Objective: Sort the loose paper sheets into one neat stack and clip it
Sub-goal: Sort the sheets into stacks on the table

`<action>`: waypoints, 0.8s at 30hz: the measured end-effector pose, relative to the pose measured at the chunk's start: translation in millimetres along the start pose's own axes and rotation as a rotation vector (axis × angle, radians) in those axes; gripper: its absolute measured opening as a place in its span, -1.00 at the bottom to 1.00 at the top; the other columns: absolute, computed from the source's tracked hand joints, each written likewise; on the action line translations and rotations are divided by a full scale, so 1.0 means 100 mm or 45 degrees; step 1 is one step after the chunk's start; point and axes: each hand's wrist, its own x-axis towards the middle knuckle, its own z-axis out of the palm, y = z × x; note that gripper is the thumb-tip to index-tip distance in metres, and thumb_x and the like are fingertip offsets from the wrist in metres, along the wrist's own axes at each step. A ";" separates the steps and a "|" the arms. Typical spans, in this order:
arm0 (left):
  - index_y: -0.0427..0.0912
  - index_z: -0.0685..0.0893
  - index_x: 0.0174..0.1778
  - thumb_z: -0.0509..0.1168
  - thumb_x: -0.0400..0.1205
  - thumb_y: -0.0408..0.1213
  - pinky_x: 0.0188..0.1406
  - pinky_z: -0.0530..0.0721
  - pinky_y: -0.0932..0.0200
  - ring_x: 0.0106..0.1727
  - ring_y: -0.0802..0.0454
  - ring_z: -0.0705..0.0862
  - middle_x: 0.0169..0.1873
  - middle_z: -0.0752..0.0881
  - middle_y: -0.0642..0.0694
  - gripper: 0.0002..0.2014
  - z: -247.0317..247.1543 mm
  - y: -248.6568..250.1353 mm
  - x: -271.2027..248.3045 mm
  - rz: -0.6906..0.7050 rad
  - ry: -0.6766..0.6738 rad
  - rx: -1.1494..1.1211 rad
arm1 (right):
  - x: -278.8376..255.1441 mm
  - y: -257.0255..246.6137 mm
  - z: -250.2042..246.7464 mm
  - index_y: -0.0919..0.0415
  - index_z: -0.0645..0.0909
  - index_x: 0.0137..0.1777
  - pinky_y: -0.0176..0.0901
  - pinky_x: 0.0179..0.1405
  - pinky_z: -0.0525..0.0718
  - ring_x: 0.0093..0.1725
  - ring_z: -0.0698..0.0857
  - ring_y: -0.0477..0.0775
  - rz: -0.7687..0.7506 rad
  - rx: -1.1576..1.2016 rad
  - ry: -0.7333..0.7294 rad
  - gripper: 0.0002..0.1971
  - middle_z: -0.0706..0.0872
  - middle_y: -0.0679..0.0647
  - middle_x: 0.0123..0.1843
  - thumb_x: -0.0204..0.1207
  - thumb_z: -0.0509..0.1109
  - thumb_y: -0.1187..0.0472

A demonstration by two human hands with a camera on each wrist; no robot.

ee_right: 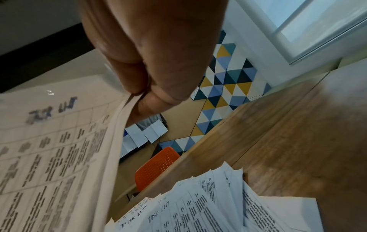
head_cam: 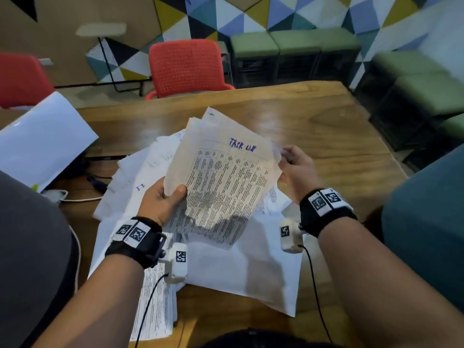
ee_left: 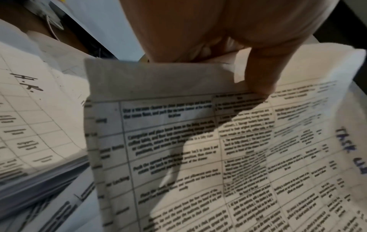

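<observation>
Held bundle: several printed table sheets, top one headed in blue handwriting, raised above the bench and tilted toward me, edges not yet square. My left hand grips its near left corner, thumb pressed on the printed face, the other fingers curled behind the paper. My right hand pinches the far right edge of the same bundle, the fingers closed together on the sheet edges, as the right wrist view shows. Loose sheets: a fanned, overlapping spread lying flat on the bench beneath and to the left of the bundle, some printed, some marked by hand. Blank sheets: larger white paper lying near me under the bundle, reaching the near right of the spread. Further printed pages: at the near left edge, beneath my left forearm. White folder or board: at the far left, tilted up. Red chair: beyond the far edge of the bench. Green seats: against the patterned wall, far right. No clip can be made out in any view.
</observation>
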 end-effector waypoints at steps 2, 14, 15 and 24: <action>-0.16 0.63 0.24 0.36 0.62 -0.28 0.13 0.58 0.01 0.02 -0.06 0.67 -0.03 0.73 -0.05 -0.73 0.01 -0.03 0.01 -0.006 0.038 0.037 | -0.03 0.00 -0.03 0.09 0.58 -0.08 -0.13 -0.35 0.66 -0.28 0.70 -0.08 0.030 0.016 -0.035 -0.71 0.76 -0.15 -0.27 0.65 0.19 0.50; -0.32 0.30 0.56 0.35 0.62 -0.33 0.35 0.46 -0.07 0.42 -0.34 0.49 0.44 0.49 -0.36 -0.41 -0.14 -0.72 -0.22 -0.446 0.406 0.349 | -0.39 1.25 -0.18 -0.05 0.34 0.53 0.05 0.39 0.50 0.44 0.45 0.22 0.258 -1.753 -0.557 -0.37 0.40 0.09 0.48 0.44 0.39 0.09; -0.33 0.32 0.54 0.35 0.62 -0.35 0.35 0.46 -0.08 0.40 -0.35 0.50 0.42 0.51 -0.37 -0.43 -0.16 -0.80 -0.25 -0.509 0.389 0.348 | -0.45 1.28 -0.16 -0.09 0.27 0.56 0.11 0.41 0.47 0.48 0.39 0.21 0.210 -1.812 -0.549 -0.32 0.35 0.05 0.52 0.42 0.39 0.06; -0.35 0.54 0.26 0.43 0.55 -0.31 0.02 0.59 -0.02 0.07 -0.28 0.64 0.14 0.67 -0.35 -0.60 -0.24 -1.07 -0.36 -0.561 0.316 0.369 | -0.33 1.04 -0.05 0.09 0.44 0.38 0.06 0.19 0.60 0.26 0.63 0.25 0.226 -1.948 -0.487 -0.64 0.63 0.15 0.29 0.60 0.22 0.08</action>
